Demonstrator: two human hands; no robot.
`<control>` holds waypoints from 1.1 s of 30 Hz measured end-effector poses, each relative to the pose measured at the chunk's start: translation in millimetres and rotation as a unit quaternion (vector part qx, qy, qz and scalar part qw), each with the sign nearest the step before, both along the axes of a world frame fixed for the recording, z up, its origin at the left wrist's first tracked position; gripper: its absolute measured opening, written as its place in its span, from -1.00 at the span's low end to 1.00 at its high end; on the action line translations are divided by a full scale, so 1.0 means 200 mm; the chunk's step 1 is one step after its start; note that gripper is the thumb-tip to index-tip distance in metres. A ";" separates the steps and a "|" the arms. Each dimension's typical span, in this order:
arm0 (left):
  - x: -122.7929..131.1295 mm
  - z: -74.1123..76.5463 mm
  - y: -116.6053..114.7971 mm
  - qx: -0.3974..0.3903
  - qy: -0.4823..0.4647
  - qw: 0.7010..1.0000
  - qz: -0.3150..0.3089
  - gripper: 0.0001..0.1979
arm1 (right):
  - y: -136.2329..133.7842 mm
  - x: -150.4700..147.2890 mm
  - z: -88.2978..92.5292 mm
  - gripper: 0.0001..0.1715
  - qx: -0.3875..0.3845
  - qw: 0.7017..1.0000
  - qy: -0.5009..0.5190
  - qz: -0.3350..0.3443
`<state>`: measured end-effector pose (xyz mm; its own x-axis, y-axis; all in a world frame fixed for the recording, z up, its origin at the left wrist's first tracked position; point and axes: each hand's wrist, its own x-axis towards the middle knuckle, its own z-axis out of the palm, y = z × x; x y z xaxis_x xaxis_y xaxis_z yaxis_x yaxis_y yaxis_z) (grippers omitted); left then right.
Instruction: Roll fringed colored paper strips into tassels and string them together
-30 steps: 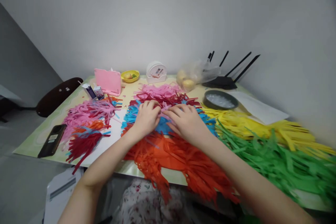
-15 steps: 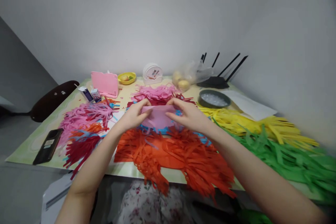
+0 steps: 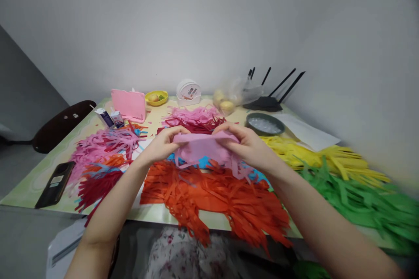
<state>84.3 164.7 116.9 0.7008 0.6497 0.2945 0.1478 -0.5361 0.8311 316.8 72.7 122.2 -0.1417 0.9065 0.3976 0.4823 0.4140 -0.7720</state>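
My feed has left fingers pinching: thumb against forefinger on the left hand, gripping the left end of a thin, pale pink fringed sheet. Right hand pinches the sheet's other end the same way, thumb below. I see the sheet stretched between both at frame centre, loose strips hanging at its lower corners.

Partly hidden behind and below it: bright blue fringed strips. Lower centre, I get a wide orange fringed sheet, ends over the table edge. Above the hands, dark red fringe, then a pink fringed bundle.

Right side: yellow fringe, green fringe below it. Left side: mixed pink, orange and red strips, black rectangular phone lower left. Upper right of centre: round grey-green bowl.
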 end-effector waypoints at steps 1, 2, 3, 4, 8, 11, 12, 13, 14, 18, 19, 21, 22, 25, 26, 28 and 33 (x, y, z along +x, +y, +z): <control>-0.01 -0.01 0.00 -0.010 -0.010 1.000 -0.001 -0.72 | -0.01 0.01 -0.01 -0.84 -0.004 1.000 0.021 0.002; -0.01 -0.01 0.00 -0.017 -0.023 1.000 -0.001 -0.68 | -0.02 0.02 -0.01 -0.84 -0.007 0.999 0.038 0.004; -0.01 -0.02 0.00 -0.026 -0.036 0.999 -0.001 -0.66 | -0.03 0.02 -0.02 -0.83 -0.010 0.999 0.052 0.008; -0.02 -0.03 -0.01 -0.040 -0.048 0.998 -0.004 -0.66 | -0.04 0.03 -0.02 -0.83 -0.013 0.998 0.064 0.014; -0.04 -0.06 -0.03 -0.114 -0.086 0.989 -0.034 -0.82 | -0.05 0.03 -0.03 -0.80 -0.014 0.994 0.095 0.058; -0.06 -0.05 -0.04 -0.127 -0.087 0.987 -0.047 -0.84 | -0.05 0.04 -0.02 -0.76 0.012 0.993 0.084 0.083; -0.07 -0.04 -0.04 -0.122 -0.079 0.988 -0.059 -0.84 | -0.05 0.04 -0.01 -0.75 0.022 0.994 0.068 0.088; -0.08 -0.04 -0.04 -0.116 -0.068 0.988 -0.076 -0.84 | -0.05 0.04 0.00 -0.75 0.034 0.994 0.047 0.091; -0.09 -0.03 -0.04 -0.113 -0.056 0.987 -0.094 -0.82 | -0.06 0.04 0.01 -0.74 0.045 0.995 0.019 0.092; -0.09 0.01 -0.03 -0.104 -0.025 0.990 -0.091 -0.69 | -0.09 0.03 0.03 -0.67 0.095 0.987 -0.106 0.069; -0.08 0.01 -0.03 -0.086 -0.019 0.994 -0.064 -0.71 | -0.09 0.03 0.03 -0.65 0.107 0.983 -0.132 0.067; -0.06 0.03 -0.05 -0.036 0.007 0.999 -0.018 -0.73 | -0.11 0.03 0.03 -0.62 0.121 0.974 -0.178 0.071; -0.04 0.03 -0.06 -0.012 0.030 0.999 -0.005 -0.72 | -0.12 0.04 0.04 -0.62 0.119 0.969 -0.201 0.080; -0.01 0.06 -0.09 0.051 0.124 0.991 -0.014 -0.82 | -0.14 0.07 0.07 -0.63 0.075 0.958 -0.255 0.110; -0.01 0.07 -0.09 0.074 0.149 0.986 -0.019 -0.82 | -0.14 0.07 0.09 -0.58 0.055 0.958 -0.258 0.116; 0.00 0.08 -0.10 0.118 0.175 0.977 -0.032 -0.80 | -0.14 0.07 0.11 -0.40 0.027 0.964 -0.242 0.102; 0.01 0.07 -0.11 0.178 0.198 0.962 -0.054 -0.84 | -0.07 -0.02 0.04 -0.75 -0.057 0.959 -0.273 0.047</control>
<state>86.5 142.6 131.3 0.8615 0.4746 0.1805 0.3433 -0.8063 0.4816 312.5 58.2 129.7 -0.3834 0.9130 0.1397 0.7924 0.4028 -0.4580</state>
